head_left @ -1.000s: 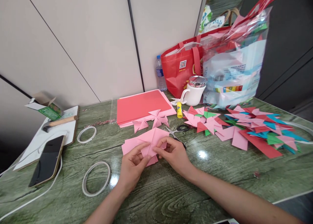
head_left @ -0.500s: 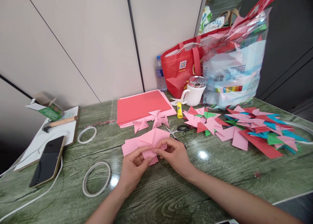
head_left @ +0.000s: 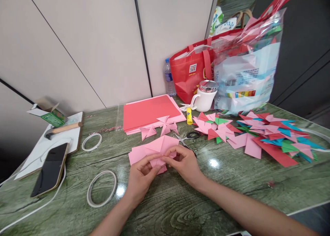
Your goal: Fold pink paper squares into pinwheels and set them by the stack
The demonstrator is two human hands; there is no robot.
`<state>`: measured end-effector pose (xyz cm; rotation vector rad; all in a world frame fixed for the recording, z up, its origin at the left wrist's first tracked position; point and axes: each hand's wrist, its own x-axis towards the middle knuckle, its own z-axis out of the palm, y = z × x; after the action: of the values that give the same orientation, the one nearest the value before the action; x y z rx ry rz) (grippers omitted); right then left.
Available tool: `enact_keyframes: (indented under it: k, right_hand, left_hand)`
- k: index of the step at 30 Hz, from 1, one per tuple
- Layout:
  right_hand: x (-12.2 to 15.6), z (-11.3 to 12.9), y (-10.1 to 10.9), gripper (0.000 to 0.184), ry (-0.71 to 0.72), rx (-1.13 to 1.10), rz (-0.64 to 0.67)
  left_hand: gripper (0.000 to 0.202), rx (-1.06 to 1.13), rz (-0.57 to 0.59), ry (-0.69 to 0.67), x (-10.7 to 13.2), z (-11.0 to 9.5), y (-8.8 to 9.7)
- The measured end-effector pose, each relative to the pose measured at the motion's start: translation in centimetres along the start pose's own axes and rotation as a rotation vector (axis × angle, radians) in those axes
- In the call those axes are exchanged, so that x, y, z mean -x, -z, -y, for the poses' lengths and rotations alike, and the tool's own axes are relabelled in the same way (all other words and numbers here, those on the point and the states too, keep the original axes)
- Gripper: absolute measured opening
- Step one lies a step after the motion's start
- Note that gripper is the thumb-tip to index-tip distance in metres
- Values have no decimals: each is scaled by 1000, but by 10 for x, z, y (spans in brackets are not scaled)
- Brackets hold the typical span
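Between my two hands is a piece of folded pink paper [head_left: 164, 144], creased to a point at its top. My left hand [head_left: 143, 171] is closed on its left lower edge, thumb against fingers. With thumb and forefinger my right hand [head_left: 182, 162] pinches the same paper at its lower middle. Beneath it lie more pink sheets [head_left: 135, 153], partly covered by the hands. Just beyond sit folded pink paper pieces [head_left: 168, 126], at the front edge of a stack of red and pink paper [head_left: 152, 110]. Black-handled scissors [head_left: 192, 135] lie right of the paper, partly hidden by my right hand.
Rolls of tape [head_left: 102, 189] and a phone [head_left: 50, 169] lie left, near a hammer [head_left: 63, 130]. A glue stick [head_left: 189, 116], a lidded white mug [head_left: 205, 98], a red bag [head_left: 189, 79] and a bottle [head_left: 169, 78] stand behind. Colourful folded papers [head_left: 273, 128] pile up right.
Both hands stay nearly in place on the folded pink paper, with only a very slight shift of the fingers. Everything else looks the same.
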<state>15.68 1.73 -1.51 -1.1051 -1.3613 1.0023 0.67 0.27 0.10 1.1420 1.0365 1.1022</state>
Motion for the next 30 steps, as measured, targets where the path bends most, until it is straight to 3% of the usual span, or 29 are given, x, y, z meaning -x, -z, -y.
enact_keyframes:
  k: [19,30]
  right_hand:
    - [0,-2,-1,8,12,7,-12]
    - [1,1,-2,22,-39,-44,75]
  left_hand:
    - [23,-127,-38,-30,0,5,3]
    - [29,-112,-135,-4,0,3,1]
